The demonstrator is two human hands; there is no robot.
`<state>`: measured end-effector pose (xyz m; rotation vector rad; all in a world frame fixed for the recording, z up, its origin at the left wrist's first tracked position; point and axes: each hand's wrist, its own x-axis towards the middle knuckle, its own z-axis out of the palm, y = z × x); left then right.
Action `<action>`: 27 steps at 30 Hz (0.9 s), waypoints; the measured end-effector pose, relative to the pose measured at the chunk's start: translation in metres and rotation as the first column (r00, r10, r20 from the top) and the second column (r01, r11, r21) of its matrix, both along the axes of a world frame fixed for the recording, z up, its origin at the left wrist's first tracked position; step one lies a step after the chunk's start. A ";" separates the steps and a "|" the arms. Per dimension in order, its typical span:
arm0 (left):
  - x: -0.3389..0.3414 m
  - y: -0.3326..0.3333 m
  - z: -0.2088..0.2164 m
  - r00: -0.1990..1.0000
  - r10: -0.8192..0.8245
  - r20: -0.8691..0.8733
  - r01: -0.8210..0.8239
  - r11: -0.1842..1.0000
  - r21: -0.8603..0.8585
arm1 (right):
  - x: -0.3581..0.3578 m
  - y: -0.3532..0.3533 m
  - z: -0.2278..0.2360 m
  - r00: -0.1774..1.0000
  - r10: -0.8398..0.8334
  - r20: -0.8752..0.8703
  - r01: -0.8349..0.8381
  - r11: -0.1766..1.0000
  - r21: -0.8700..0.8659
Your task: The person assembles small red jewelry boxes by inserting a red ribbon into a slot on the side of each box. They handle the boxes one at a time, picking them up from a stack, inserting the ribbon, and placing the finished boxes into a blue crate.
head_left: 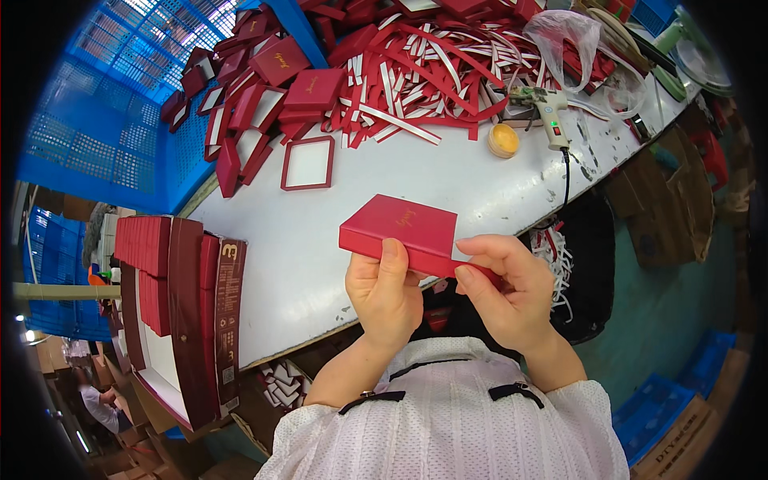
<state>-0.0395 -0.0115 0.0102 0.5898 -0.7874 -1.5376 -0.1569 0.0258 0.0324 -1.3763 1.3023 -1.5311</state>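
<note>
A red box lid (408, 222) with gold lettering on its top is held above the near edge of the table. My left hand (386, 296) is closed around its near left side, thumb along the front wall. A narrow red strip (442, 264) runs along that wall to the right corner. There my right hand (510, 292) pinches the strip's end between thumb and forefinger, beside the lid. Part of the strip's end is hidden by the fingers. Farther back on the white table (264, 280) lies an open red-rimmed box part (308, 163) with a white inside.
Loose red-and-white strips (432, 68) heap at the back. Red boxes (276, 60) pile beside a blue crate (120, 128). At right back are a hot glue gun (550, 116), a yellow-topped round tub (503, 140) and a plastic bag (564, 40). A carton (186, 320) of red boxes stands left.
</note>
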 end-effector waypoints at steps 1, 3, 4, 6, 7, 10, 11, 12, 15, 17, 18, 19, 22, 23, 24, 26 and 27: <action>0.000 0.000 0.000 1.000 -0.008 -0.014 0.008 1.000 0.006 | -0.001 -0.001 0.001 0.999 0.027 -0.032 -0.025 0.999 0.041; 0.002 0.001 0.001 0.996 0.016 -0.088 -0.012 0.998 0.055 | -0.006 -0.002 0.005 0.992 0.083 -0.090 -0.071 0.990 0.125; 0.002 0.002 0.001 0.992 0.030 -0.124 -0.020 0.997 0.080 | -0.012 -0.004 0.006 0.970 0.051 -0.239 -0.026 0.994 0.105; 0.016 -0.005 0.004 0.972 -0.018 -0.234 0.061 0.982 0.177 | -0.023 -0.006 0.005 0.970 -0.014 -0.242 0.059 0.982 0.178; 0.023 -0.009 0.005 0.956 -0.039 -0.291 0.108 0.969 0.221 | -0.032 -0.007 0.002 0.972 0.015 -0.235 0.016 0.992 0.128; 0.026 -0.010 0.006 0.873 -0.088 -0.480 0.234 0.939 0.253 | -0.041 -0.009 0.000 0.968 0.014 -0.251 -0.006 0.999 0.034; 0.026 -0.009 0.008 0.846 -0.093 -0.524 0.267 0.927 0.266 | -0.039 -0.011 -0.001 0.971 0.015 -0.239 -0.006 0.999 0.037; 0.025 -0.008 0.009 0.816 -0.080 -0.573 0.293 0.911 0.290 | -0.038 -0.012 -0.002 0.973 0.013 -0.230 -0.004 0.999 0.040; 0.024 -0.006 0.010 0.724 -0.073 -0.686 0.388 0.865 0.318 | -0.033 -0.012 -0.002 0.994 0.036 -0.107 -0.024 0.993 0.112; 0.028 -0.006 0.002 0.675 -0.128 -0.727 0.462 0.841 0.281 | -0.032 -0.011 -0.002 0.997 0.042 -0.060 -0.035 0.993 0.112; 0.026 -0.006 0.002 0.675 -0.110 -0.730 0.435 0.858 0.273 | -0.030 -0.011 -0.002 0.998 0.049 -0.034 -0.045 0.993 0.113; 0.022 -0.006 0.003 0.674 -0.093 -0.732 0.408 0.874 0.265 | -0.029 -0.010 -0.003 0.996 0.051 -0.074 -0.044 0.995 0.095; 0.009 -0.004 -0.013 0.895 -0.110 -0.433 0.207 0.961 0.184 | -0.025 -0.008 -0.004 0.981 0.053 -0.187 -0.045 0.998 0.047; 0.004 -0.003 -0.020 0.962 -0.094 -0.255 0.129 0.984 0.121 | -0.021 -0.008 -0.004 0.974 0.058 -0.217 -0.051 0.998 0.037; -0.003 -0.003 -0.021 0.996 -0.068 0.056 0.069 0.997 -0.019 | -0.018 -0.008 -0.005 0.967 0.060 -0.246 -0.055 0.998 0.027; -0.004 -0.008 -0.017 0.995 -0.096 -0.020 0.097 0.994 0.043 | -0.016 -0.006 -0.004 0.983 0.044 -0.180 -0.030 0.996 0.080; -0.004 -0.010 -0.015 0.992 -0.111 -0.059 0.115 0.991 0.072 | -0.016 -0.005 -0.003 0.989 0.032 -0.147 -0.016 0.994 0.106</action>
